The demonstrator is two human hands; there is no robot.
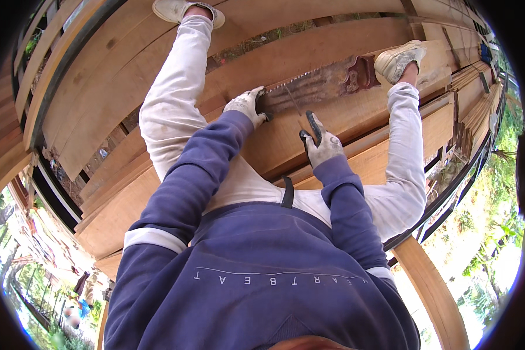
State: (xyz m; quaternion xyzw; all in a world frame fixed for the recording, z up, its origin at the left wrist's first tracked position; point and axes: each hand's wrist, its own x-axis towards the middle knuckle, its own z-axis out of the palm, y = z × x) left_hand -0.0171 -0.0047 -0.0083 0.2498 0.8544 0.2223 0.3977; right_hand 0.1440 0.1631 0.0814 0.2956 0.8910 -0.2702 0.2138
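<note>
A handsaw with a rusty, stained blade lies across the boards between my legs, its toothed edge facing away from me. Its dark wooden handle is at the right, beside my right shoe. In a white glove with dark fingertips, my left hand is closed around the blade's left end. My right hand, gloved the same way, grips a slim file with its index finger stretched along it. The file's thin shaft slants over the blade, its tip close to the teeth. Whether it touches them I cannot tell.
Long wooden planks spread under and around me, with gaps between some. More boards are stacked at the right. A dark metal rail curves along the left. A wooden post stands at the lower right.
</note>
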